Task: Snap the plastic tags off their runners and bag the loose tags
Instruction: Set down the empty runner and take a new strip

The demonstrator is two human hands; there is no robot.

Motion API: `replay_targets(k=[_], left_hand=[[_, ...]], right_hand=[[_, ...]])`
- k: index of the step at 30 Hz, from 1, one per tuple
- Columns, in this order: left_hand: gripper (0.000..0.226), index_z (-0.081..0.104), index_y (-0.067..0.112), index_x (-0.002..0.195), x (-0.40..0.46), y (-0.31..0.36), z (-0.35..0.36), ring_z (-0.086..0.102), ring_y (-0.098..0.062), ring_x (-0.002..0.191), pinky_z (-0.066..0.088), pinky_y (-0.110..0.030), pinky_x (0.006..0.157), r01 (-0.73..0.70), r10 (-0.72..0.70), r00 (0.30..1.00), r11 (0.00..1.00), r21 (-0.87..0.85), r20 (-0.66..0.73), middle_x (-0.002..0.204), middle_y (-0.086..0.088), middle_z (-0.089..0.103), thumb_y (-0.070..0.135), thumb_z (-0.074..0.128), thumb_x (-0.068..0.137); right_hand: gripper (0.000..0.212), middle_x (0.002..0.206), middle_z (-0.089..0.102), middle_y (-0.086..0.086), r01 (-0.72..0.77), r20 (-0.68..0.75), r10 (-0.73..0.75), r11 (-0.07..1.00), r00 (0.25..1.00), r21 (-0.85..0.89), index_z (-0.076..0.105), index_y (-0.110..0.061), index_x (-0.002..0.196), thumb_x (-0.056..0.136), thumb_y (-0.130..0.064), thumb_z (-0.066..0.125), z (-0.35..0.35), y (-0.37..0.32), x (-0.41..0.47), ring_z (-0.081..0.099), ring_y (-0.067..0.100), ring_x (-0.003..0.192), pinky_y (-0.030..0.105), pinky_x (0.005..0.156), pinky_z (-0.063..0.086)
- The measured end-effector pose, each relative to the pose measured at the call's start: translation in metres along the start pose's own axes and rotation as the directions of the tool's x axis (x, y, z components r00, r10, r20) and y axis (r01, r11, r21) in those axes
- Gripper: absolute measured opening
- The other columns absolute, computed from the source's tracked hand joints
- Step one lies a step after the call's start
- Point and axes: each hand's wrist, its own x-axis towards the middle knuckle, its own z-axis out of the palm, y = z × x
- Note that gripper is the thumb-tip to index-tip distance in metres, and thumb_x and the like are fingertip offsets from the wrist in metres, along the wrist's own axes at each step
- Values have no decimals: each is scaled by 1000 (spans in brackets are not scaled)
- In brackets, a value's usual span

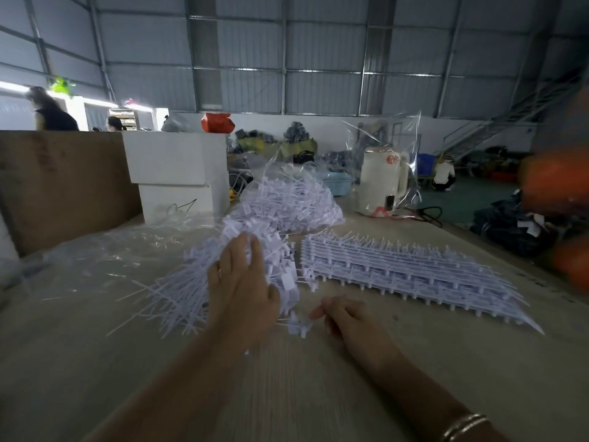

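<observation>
A loose heap of white plastic tags (178,291) with thin tails lies in the middle of the wooden table. My left hand (242,282) lies flat on top of that heap, fingers straight. To its right my right hand (341,314) rests on the table with curled fingers, its fingertips touching a few stray tags (298,323). A flat stack of tags still on their runners (404,269) lies to the right. Behind, a clear plastic bag (287,202) holds a mound of loose tags.
White boxes (178,173) and a brown cardboard sheet (63,186) stand at the back left. A white kettle (382,180) inside a clear bag stands at the back right, next to a blue basket (339,183). Clear plastic film (105,250) covers the table's left. People sit far off.
</observation>
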Motion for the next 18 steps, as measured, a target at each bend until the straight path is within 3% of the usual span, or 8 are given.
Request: replay_targets(k=[4,6,9,13,15,18], left_hand=[[68,49,19,133,-21,25,4,35,-28,133,37,-45,99,-232,231,972,972,-34,-36,144,-9,38,31,68,68],[55,59,23,120,-34,34,9,43,-27,128,44,-43,92,-288,289,957,953,-92,-12,137,-6,48,29,66,66],[47,64,24,110,-47,37,18,53,-25,121,48,-40,89,-402,406,914,910,-104,20,128,-3,57,31,56,65],[44,64,30,108,-46,38,21,48,-16,116,38,-31,90,-459,465,885,875,-157,6,121,6,59,33,49,67],[38,67,32,100,-45,38,23,48,-15,115,42,-32,89,-473,482,876,858,-201,-5,116,8,62,34,47,68],[27,70,35,86,-43,34,30,42,-13,114,44,-29,86,-522,526,850,830,-197,-36,110,12,64,38,49,68]], right_hand=[[38,54,50,-6,33,-24,-33,999,999,-29,71,-13,78,99,-21,42,2,-4,-2,44,-2,45,9,50,35],[36,51,51,-9,49,-48,-54,994,997,-98,71,-10,78,99,-19,43,3,0,-1,48,-3,47,9,52,36],[34,51,52,-11,61,-97,-90,961,991,-270,67,-14,72,97,-17,45,-4,4,12,48,0,49,13,52,36],[35,53,55,-16,122,-176,-204,912,963,-392,65,-21,65,97,-22,49,-42,1,53,52,-5,50,13,49,35],[29,62,56,-11,135,-168,-254,847,953,-514,68,-16,75,96,-22,49,-62,1,79,52,-1,56,18,50,32],[25,97,63,8,79,-92,-204,698,975,-712,68,-9,103,96,-22,48,-78,14,121,58,21,91,26,71,38]])
